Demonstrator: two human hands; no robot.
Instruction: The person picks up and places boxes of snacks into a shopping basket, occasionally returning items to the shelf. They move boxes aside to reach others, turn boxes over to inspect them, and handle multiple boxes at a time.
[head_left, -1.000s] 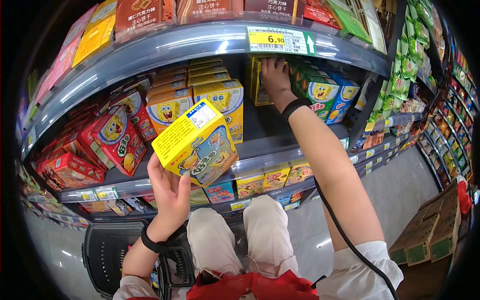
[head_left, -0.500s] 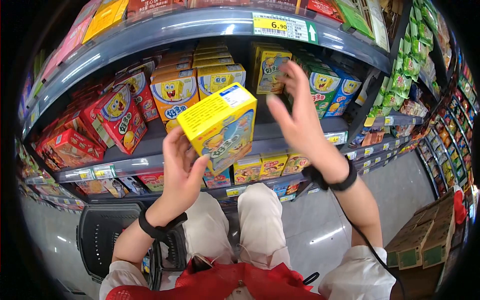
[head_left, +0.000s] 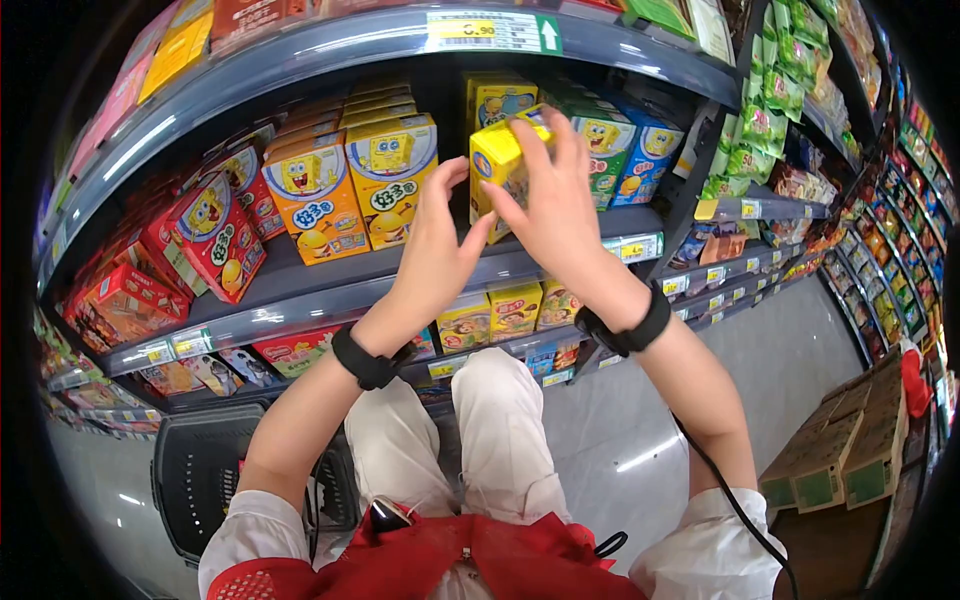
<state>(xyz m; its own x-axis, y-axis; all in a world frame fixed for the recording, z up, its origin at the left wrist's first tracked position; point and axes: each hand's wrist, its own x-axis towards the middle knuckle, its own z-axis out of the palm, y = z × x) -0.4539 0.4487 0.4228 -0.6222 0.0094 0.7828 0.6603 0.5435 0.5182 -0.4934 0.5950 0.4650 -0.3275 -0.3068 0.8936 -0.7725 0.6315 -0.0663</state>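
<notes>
A yellow snack box (head_left: 492, 160) stands nearly upright at the front of the shelf (head_left: 330, 270), in the gap between the yellow row and the green row. My right hand (head_left: 565, 205) grips it from the right, fingers over its top and thumb across the near side. To its left, my left hand (head_left: 432, 235) is open, with thumb and fingers spread close to the box. Behind the held box, another yellow box (head_left: 505, 98) shows its upper part. Left of the gap stands a yellow SpongeBob box (head_left: 392, 180); green boxes (head_left: 606, 150) are on the right.
Orange boxes (head_left: 315, 200) and red boxes (head_left: 215, 235) fill the shelf's left side, with blue boxes (head_left: 648, 160) at its right end. A price-tagged shelf edge (head_left: 350, 48) overhangs. A dark basket (head_left: 200, 480) sits on the floor at left; cartons (head_left: 830, 440) stand at right.
The yellow box has gone from my left hand to my right and moved into the shelf gap, turning more upright. My left hand has let go and opened beside it.
</notes>
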